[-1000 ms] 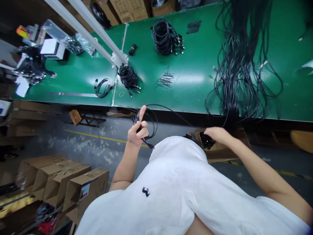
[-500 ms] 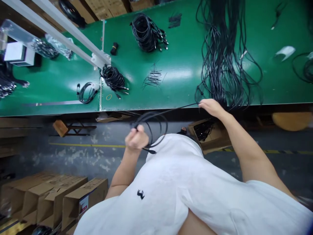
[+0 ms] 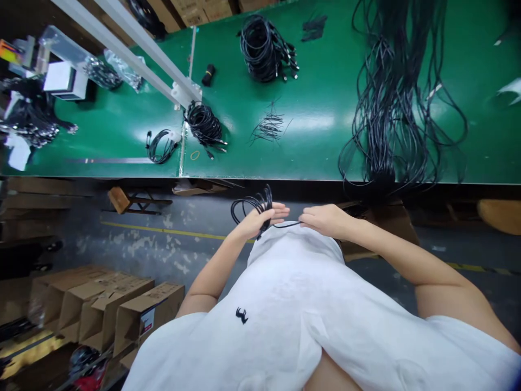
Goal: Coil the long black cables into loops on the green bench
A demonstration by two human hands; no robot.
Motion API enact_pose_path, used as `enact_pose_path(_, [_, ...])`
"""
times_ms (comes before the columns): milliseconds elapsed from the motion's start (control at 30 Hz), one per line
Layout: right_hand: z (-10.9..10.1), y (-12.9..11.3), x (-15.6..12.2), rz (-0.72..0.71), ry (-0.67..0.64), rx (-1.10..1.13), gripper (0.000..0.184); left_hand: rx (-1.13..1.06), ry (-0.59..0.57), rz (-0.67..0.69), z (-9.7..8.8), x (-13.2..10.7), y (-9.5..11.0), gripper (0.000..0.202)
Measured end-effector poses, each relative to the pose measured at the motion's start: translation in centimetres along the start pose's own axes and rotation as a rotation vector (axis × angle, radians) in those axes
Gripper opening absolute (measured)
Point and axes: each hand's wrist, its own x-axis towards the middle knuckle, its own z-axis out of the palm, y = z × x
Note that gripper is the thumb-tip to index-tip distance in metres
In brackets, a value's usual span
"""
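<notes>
In front of my waist, my left hand (image 3: 264, 216) holds a loosely coiled black cable (image 3: 240, 207); the coil lies across the palm, its fingers stretched toward the right. A short length of the same cable runs over to my right hand (image 3: 321, 219), whose fingertips pinch it. Both hands are close together, just off the front edge of the green table (image 3: 309, 157). A large heap of loose black cables (image 3: 382, 119) hangs toward that edge on the right. Coiled cable bundles (image 3: 262, 49) lie further back, and another bundle (image 3: 204, 126) sits by the metal post.
Thin black ties (image 3: 271, 127) are scattered mid-table, near a yellow rubber band (image 3: 195, 155). A white metal post (image 3: 163, 81) rises at the left. Open cardboard boxes (image 3: 134, 320) stand on the floor at lower left, and a wooden stool (image 3: 119, 200) is under the table edge.
My right hand has come from the table edge in toward my left hand, shortening the cable span between them. The left hand has moved up and right, its fingers now extended. The view has shifted slightly.
</notes>
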Motion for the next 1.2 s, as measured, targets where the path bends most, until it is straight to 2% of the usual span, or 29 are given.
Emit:
enact_pose_path(133, [-1.8, 0.5, 2.6, 0.0, 0.057, -0.004, 0.033, 0.041, -0.276, -0.114, 1.2, 0.1, -1.3, 0.037])
enact_pose_path(233, [-2.3, 0.6, 3.0, -0.015, 0.242, 0.084, 0.033, 0.011, -0.393, -0.212, 1.6, -0.2, -0.8, 0.039])
enact_pose_path(300, [-2.8, 0.0, 3.1, -0.088, 0.316, 0.126, 0.039, 0.023, -0.474, -0.304, 1.7, -0.1, -0.5, 0.036])
enact_pose_path(367, [-3.4, -1.0, 3.3, -0.244, 0.277, 0.149, 0.046, 0.053, -0.547, -0.374, 1.8, 0.2, -0.3, 0.033])
enact_pose_path(433, [-3.8, -2.1, 3.3, -0.382, 0.183, 0.151, 0.049, 0.119, -0.626, -0.415, 2.0, 0.5, -0.1, 0.032])
enact_pose_path(500, [-3.8, -2.8, 3.1, -0.433, 0.108, 0.135, 0.05, 0.213, -0.685, -0.44, 2.1, 0.5, 0.3, 0.032])
enact_pose_path(600, [-3.0, -2.8, 3.3, -0.385, 0.096, 0.117, 0.054, 0.274, -0.663, -0.454, 2.4, 0.3, 1.1, 0.034])
enact_pose_path(700, [-1.9, -1.2, 4.5, -0.187, 0.129, 0.134, 0.037, 0.24, -0.641, -0.432, 2.6, -0.3, 1.7, 0.038])
enact_pose_path(800, [-1.1, 0.9, 5.8, 0.09, 0.187, 0.239, 0.025, 0.158, -0.456, -0.292, 2.1, -1.0, 2.3, 0.039])
enact_pose_path(867, [-0.9, 1.7, 6.2, 0.175, 0.202, 0.333, 0.024, 0.131, -0.339, -0.202, 1.5, -1.4, 2.8, 0.04])
enact_pose_path(967, [-1.3, 1.3, 6.2, 0.192, 0.131, 0.336, 0.023, 0.117, -0.311, -0.143, 0.8, -1.5, 3.2, 0.05])
enact_pose_path(1100, [-2.7, 0.1, 6.3, 0.162, -0.001, 0.184, 0.017, 0.084, -0.328, -0.194, 1.0, -1.0, 3.4, 0.047])
enact_pose_path(1200, [-3.4, 0.3, 6.5, 0.151, -0.026, 0.218, 0.018, 0.08, -0.274, -0.197, 1.4, -0.6, 3.5, 0.045])
